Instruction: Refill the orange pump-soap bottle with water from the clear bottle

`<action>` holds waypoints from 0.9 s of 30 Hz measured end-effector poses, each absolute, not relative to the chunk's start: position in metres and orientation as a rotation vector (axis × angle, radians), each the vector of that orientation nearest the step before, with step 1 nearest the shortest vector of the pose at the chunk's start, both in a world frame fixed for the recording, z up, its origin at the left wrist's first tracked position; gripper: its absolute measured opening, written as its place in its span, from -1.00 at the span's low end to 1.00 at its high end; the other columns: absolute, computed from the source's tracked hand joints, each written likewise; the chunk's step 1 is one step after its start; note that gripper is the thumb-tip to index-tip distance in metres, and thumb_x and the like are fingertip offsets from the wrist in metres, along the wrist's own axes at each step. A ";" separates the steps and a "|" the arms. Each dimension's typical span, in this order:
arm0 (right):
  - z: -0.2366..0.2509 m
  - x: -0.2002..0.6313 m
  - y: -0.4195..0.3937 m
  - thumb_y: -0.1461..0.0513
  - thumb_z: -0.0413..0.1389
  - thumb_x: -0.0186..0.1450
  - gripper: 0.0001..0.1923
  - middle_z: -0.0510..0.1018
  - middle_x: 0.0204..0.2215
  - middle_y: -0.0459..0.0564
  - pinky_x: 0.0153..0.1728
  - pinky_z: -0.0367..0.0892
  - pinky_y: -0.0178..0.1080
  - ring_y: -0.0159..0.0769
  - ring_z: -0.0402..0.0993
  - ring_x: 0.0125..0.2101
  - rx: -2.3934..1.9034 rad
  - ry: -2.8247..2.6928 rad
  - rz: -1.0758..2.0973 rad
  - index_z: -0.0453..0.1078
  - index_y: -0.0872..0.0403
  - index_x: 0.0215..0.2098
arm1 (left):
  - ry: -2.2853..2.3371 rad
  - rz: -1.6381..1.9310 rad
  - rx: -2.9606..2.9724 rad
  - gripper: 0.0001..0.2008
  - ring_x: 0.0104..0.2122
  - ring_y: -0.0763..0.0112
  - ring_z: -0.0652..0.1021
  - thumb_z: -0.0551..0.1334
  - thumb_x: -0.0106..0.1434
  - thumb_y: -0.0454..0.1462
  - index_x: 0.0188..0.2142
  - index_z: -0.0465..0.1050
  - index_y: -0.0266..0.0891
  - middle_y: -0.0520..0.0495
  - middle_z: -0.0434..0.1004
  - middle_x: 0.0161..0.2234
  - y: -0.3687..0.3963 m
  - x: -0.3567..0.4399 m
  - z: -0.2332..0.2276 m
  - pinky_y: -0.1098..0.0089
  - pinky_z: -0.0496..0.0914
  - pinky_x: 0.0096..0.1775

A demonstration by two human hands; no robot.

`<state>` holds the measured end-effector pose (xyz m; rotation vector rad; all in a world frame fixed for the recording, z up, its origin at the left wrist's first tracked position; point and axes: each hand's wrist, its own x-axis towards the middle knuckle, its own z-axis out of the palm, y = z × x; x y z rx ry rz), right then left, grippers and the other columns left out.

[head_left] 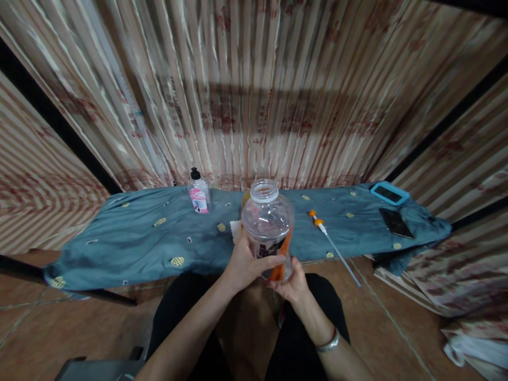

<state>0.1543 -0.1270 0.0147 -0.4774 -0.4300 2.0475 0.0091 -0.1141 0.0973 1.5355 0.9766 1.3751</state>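
The person held a big clear plastic jar (pixel 268 222) up in front of the low table (pixel 130 243), with the left hand (pixel 246 264) wrapped round its side and the right hand (pixel 291 283) cupped under its bottom. The jar had no lid on, looked empty inside, and had an orange and black label low down. On the table's blue cloth stood a small bottle (pixel 199 194) with a black pump top and a pink label, and I could not tell what was in it.
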 end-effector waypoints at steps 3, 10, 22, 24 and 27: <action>0.027 0.160 -0.127 -0.10 0.47 -0.21 -0.39 0.67 -0.27 -0.01 -0.57 0.42 -0.40 -0.28 0.57 -0.41 -0.450 -0.426 2.041 0.57 -0.03 -0.24 | 0.871 1.439 1.536 -0.22 0.24 0.00 0.38 0.19 0.19 0.16 0.30 0.13 -0.11 -0.21 0.33 0.25 -0.097 -0.002 0.089 0.04 0.42 0.15; 0.038 0.181 -0.126 -0.10 0.47 -0.26 -0.22 0.63 -0.19 0.23 -0.55 0.45 -0.38 -0.24 0.55 -0.43 -0.468 -0.321 1.937 0.56 0.12 -0.14 | 1.209 1.440 1.333 -0.01 0.40 0.00 0.05 0.45 0.00 -0.19 0.34 -0.03 -0.02 -0.24 -0.02 0.41 -0.019 -0.035 0.044 -0.08 0.07 0.32; 0.034 0.198 -0.121 -0.06 0.50 -0.33 -0.24 0.63 -0.23 0.29 -0.51 0.48 -0.31 -0.20 0.55 -0.46 -0.677 -0.167 1.778 0.57 0.17 -0.22 | 0.851 1.350 1.418 -0.05 0.12 -0.01 0.49 0.50 -0.21 -0.13 0.19 0.25 -0.18 -0.24 0.47 0.13 0.015 -0.009 0.031 -0.03 0.39 0.14; 0.032 0.199 -0.120 -0.05 0.50 -0.34 -0.24 0.63 -0.23 0.28 -0.49 0.50 -0.31 -0.19 0.56 -0.45 -0.711 -0.140 1.771 0.57 0.20 -0.24 | 0.930 1.357 1.397 -0.12 0.08 0.01 0.53 0.51 -0.21 -0.14 0.13 0.31 -0.19 -0.21 0.50 0.10 0.016 -0.012 0.025 -0.01 0.42 0.11; 0.030 0.200 -0.119 -0.04 0.51 -0.35 -0.24 0.64 -0.23 0.27 -0.46 0.52 -0.28 -0.10 0.59 -0.39 -0.771 -0.091 1.763 0.58 0.22 -0.26 | 1.059 1.344 1.401 -0.27 -0.04 0.09 0.58 0.52 -0.21 -0.16 -0.01 0.40 -0.23 -0.17 0.58 -0.03 0.017 -0.015 0.018 0.08 0.47 0.04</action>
